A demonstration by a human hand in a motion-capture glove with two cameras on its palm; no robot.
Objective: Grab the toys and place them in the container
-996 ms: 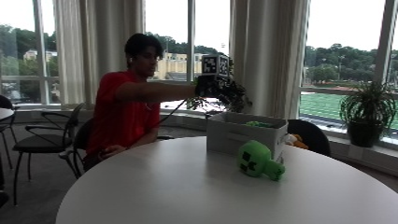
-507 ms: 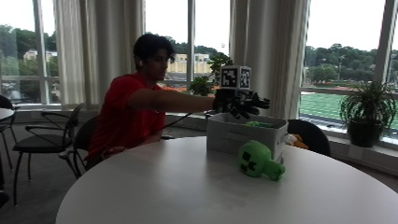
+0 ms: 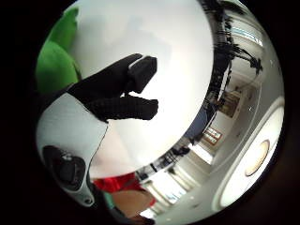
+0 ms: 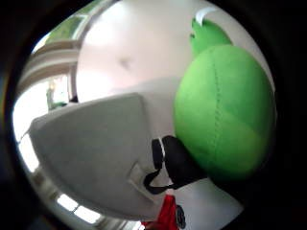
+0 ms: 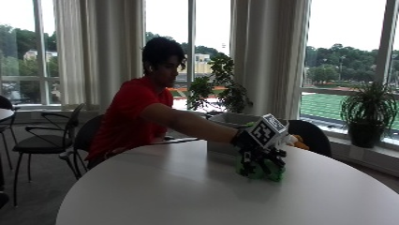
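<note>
I sit at the left of the round table (image 5: 156,197), right arm stretched across it. My right hand (image 5: 259,157) is down over the green toy (image 5: 271,174), which lies on the tabletop just in front of the container (image 5: 227,124). My fingers (image 3: 119,96) are stretched out and slightly apart, over the toy; whether they grip it I cannot tell. In the thumb side view the toy (image 4: 223,110) bulks close to my palm, beside the grey container (image 4: 91,148). What is inside the container I cannot see.
</note>
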